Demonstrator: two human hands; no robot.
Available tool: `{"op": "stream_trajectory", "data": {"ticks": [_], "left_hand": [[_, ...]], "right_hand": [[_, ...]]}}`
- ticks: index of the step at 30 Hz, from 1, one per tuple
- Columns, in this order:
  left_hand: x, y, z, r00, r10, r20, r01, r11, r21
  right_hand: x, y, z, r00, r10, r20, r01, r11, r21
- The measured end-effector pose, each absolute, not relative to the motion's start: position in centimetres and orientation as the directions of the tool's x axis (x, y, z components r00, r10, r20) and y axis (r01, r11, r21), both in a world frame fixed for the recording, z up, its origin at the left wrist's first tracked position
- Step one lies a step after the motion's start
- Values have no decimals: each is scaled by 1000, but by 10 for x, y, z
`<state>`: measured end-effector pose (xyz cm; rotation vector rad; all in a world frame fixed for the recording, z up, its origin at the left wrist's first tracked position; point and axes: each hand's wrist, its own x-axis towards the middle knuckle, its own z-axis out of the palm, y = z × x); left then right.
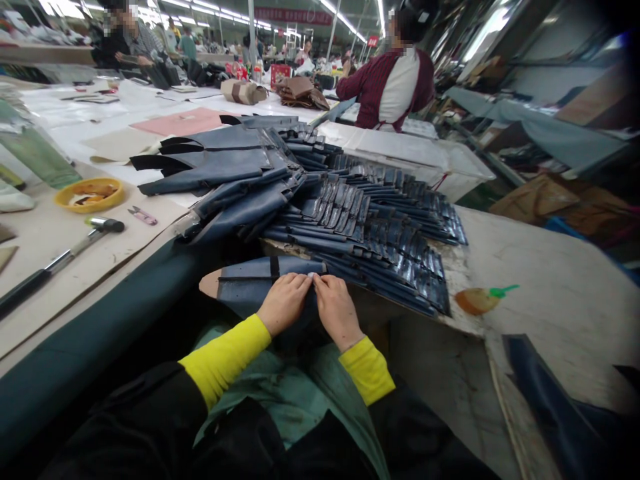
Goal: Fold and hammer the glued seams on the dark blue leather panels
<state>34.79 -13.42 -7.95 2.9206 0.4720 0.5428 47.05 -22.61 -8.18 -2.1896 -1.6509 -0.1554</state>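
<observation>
Close to my body, past the table edge, a dark blue leather piece (247, 283) lies lengthwise across my lap area, with a pinkish-tan pointed end on the left and a black band across it. My left hand (284, 301) is closed on its right-hand end, fingertips pinching the top edge. Right beside it, my right hand (337, 307) pinches the same edge, the two sets of fingertips meeting. A small whitish bit shows between them, too small to name. Just beyond my hands lie rows of overlapping, folded blue leather pieces (345, 207).
A yellow bowl (61, 199), a hammer (75, 250) and pink thread snips (143, 215) lie on the left. To the right are an amber bottle with a green nozzle (476, 301) and more dark blue leather (545, 393). A co-worker (395, 87) sits beyond the pile.
</observation>
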Motion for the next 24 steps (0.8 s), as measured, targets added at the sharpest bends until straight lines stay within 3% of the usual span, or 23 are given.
{"op": "stream_trajectory", "data": {"ticks": [15,24], "left_hand": [[303,-126,-78,829,432,355,432,-898,83],[280,-129,-90,763,507,400,513,-852,103]], "right_hand": [[426,-202,-79,228,936,267,971,-201,-128],[429,-199,-74,190,950,246,966,-137,-217]]}}
